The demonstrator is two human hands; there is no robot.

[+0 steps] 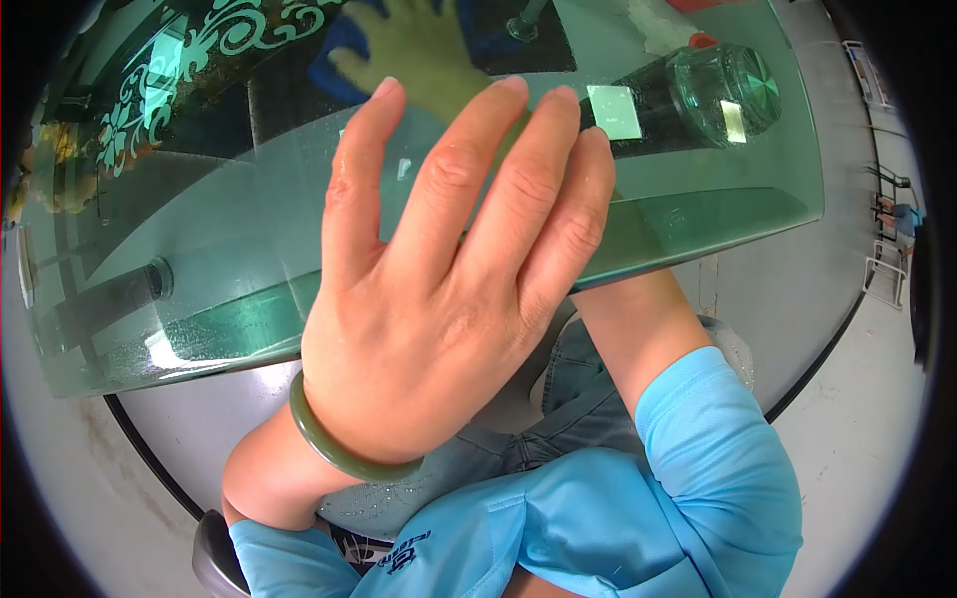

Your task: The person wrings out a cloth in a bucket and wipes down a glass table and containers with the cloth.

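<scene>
My left hand [439, 269], with a green bangle [344, 448] on its wrist, is over the near edge of a green-tinted glass pane [229, 189]. Its back faces the camera, its fingers are extended and partly spread, and its thumb is hidden. Through the glass shows my right hand [414, 60], tinted green, fingers spread over a blue cloth [334, 75]. The right forearm [638, 324] passes beneath the pane's near edge. Contact between this hand and the underside of the glass is hard to judge.
Leaf-like scrollwork [214, 45] decorates the pane's upper left. A round clear fitting [723, 95] is at its right, near a red piece [703, 40]. Below are legs in jeans [588, 389]. White racks [885, 271] stand at the far right.
</scene>
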